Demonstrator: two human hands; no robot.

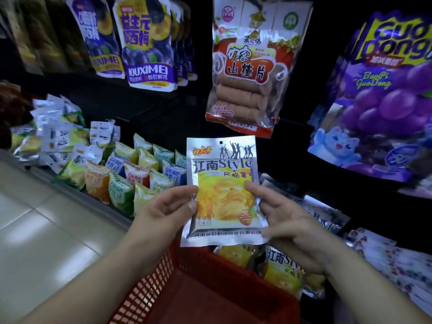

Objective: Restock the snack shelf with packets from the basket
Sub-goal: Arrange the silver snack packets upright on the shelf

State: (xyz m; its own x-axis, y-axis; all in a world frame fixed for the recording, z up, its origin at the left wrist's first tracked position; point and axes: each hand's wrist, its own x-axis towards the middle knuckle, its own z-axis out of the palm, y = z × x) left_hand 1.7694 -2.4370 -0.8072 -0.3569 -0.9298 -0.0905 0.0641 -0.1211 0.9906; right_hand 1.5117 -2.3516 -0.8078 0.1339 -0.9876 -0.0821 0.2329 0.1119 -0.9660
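Our left hand (163,206) and right hand (280,216) each pinch a side edge of the flat silver-and-yellow foil crisp packet (222,178), thumbs pressed on its front. We hold it upright above the red plastic mesh basket (149,284), just before the dark snack shelf (98,203). We judge it light, slick and easily crushed, so the sealed edges suit a gentle hold.

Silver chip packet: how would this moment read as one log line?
silver chip packet: upright, above red basket, not yet shelved | left hand: pinches left edge | right hand: grips right edge | basket: similar packets inside
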